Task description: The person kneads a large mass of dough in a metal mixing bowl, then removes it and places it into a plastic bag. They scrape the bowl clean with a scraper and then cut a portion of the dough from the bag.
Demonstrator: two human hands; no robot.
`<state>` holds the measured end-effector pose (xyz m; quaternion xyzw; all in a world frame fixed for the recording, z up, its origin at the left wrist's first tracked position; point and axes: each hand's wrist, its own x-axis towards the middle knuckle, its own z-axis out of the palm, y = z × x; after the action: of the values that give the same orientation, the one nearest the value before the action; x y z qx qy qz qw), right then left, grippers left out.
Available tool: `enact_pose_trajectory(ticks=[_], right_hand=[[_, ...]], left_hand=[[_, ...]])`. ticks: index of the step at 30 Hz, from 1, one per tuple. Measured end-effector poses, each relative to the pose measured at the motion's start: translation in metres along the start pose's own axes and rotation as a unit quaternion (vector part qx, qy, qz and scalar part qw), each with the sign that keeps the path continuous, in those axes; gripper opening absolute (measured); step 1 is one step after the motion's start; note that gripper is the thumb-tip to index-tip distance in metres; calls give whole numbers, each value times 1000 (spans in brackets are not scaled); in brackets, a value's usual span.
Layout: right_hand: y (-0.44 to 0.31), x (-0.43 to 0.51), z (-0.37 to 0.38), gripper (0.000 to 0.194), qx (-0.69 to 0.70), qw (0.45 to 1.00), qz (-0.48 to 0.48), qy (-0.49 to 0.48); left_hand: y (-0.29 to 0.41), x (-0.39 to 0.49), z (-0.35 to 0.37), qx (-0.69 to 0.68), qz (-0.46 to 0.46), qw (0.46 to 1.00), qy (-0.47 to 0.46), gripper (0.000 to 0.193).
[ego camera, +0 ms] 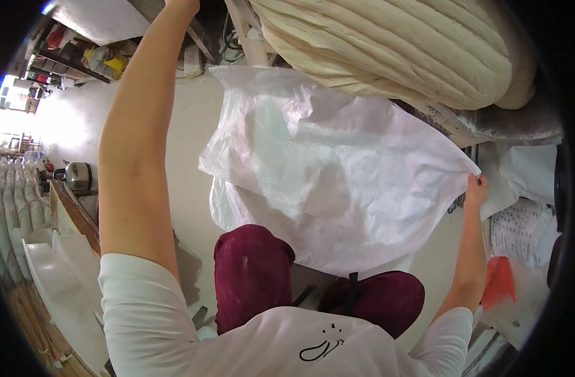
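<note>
A large sheet or bag of thin white plastic [334, 165] hangs spread out in front of my knees. My right hand [477, 189] pinches its far right corner between the fingers. My left arm reaches up past the picture's top edge; only the wrist [183, 5] shows there, so the left hand itself is out of view. The sheet's loose left edge lies right of my left forearm. A big bundle of cream-coloured, ridged soft material [386, 47] is just beyond the sheet's top edge.
Shelves with bottles and jars [106, 63] stand at the upper left. A metal kettle [78, 176], a white plastic trough [63, 278] and long wrapped rolls [19, 212] are at the left. On the right are a printed plastic bag [520, 231] and a red item [499, 282].
</note>
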<state>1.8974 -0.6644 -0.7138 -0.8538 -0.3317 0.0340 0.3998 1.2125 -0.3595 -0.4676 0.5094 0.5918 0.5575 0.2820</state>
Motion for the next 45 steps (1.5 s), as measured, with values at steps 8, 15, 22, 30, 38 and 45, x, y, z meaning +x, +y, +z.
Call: enact_pose_trajectory(ticks=[8,15,22,30,38,45], right_hand=[[11,13,1,28,2,1000,5,-31],[30,39,3,34,-1,998,33,-45],[33,39,4,33,63,994,41,-75],[8,23,0,31,-20,999,25,-24],[11,32,11,27,-95,995,35,-19],[11,35,16,29,-19,996,89,3]], left_hand=[[-136,-129,-75,142,64,986,-66,29],[-276,-456,-154,437,61,729,-524,46],[-314,-517,-149,505,92,762,-394,54],[-328,-480,-133,312,53,801,-508,32],[-318,-455,-130,61,-79,765,-636,20],[-315,-476,-74,28,-219,711,-668,20]])
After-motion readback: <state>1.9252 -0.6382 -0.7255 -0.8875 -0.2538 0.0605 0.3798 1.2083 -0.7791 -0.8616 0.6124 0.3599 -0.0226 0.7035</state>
